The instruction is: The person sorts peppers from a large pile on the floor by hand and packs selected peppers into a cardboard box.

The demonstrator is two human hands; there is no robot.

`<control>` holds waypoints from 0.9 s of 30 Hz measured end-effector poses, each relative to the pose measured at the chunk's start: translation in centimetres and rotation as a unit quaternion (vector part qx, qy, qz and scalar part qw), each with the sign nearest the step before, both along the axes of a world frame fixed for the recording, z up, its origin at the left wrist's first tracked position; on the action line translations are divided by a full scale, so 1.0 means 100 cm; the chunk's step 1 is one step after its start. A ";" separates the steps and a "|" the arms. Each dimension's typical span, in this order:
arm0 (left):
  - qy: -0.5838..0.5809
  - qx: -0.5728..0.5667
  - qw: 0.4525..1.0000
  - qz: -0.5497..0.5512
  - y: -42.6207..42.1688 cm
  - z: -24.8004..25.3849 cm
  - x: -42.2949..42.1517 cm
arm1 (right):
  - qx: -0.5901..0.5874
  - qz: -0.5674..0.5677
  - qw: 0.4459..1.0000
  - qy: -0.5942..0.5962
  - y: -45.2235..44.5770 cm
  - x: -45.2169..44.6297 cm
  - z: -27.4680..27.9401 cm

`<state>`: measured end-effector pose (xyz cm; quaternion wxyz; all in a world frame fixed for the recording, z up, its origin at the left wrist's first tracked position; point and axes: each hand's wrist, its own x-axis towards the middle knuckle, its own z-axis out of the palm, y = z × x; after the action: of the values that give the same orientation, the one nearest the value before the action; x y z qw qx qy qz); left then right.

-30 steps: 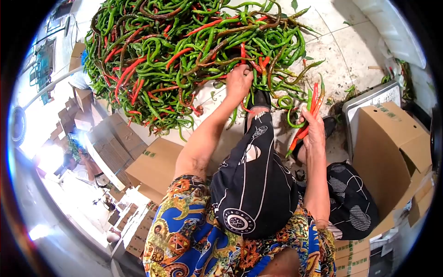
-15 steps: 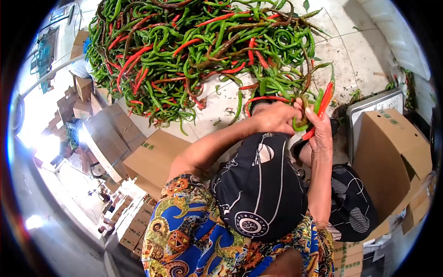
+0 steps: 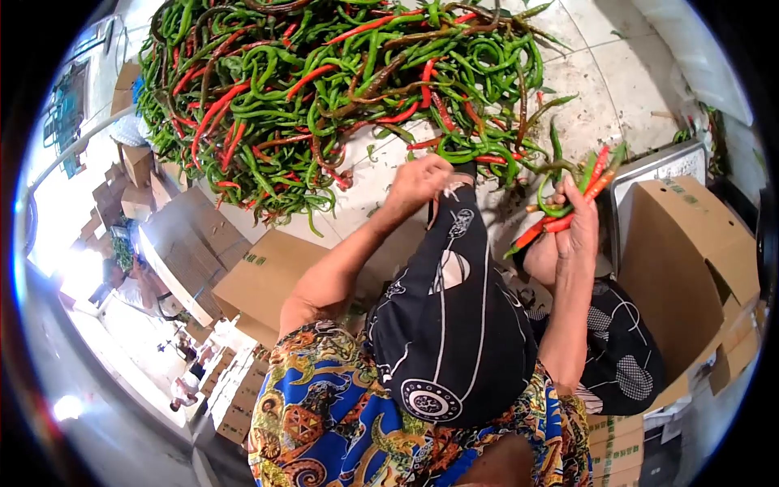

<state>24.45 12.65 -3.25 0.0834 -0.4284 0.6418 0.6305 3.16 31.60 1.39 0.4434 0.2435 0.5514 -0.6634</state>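
A large heap of long green and red chili peppers (image 3: pixel 268 97) covers the floor in front of me. My right hand (image 3: pixel 578 223) is closed around a small bunch of chili peppers (image 3: pixel 596 185), red and green, whose ends stick out on both sides of the fist. At the near edge of the heap, my left hand (image 3: pixel 418 183) has its fingers curled together beside a curved green pepper (image 3: pixel 458 154). Whatever lies between those fingertips is hidden.
An open cardboard box (image 3: pixel 669 268) stands on a metal-edged platform (image 3: pixel 661 166) to the right. Another carton (image 3: pixel 272 272) is by my left arm. My knee in black patterned trousers (image 3: pixel 454 325) rises between my arms. Stacked cartons (image 3: pixel 243 398) and other people are farther left.
My hands were together at the peppers and are now apart. The left has moved left to the heap's edge; the right has shifted slightly right with its bunch. The view has shifted a little.
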 end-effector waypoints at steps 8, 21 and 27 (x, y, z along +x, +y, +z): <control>0.028 -0.133 0.991 0.013 -0.005 -0.007 -0.041 | -0.022 -0.037 0.999 -0.027 0.001 0.004 -0.008; 0.053 -0.024 0.949 0.311 -0.027 -0.078 -0.036 | 0.028 -0.019 0.999 -0.020 0.007 0.015 -0.027; 0.019 -0.374 0.926 0.052 -0.021 -0.085 -0.055 | 0.022 -0.037 0.999 -0.026 0.007 0.018 -0.032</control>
<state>18.92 10.60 -11.71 -0.1279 -0.4496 0.8090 0.3564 4.96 32.34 -1.84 0.4273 0.2906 0.5449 -0.6604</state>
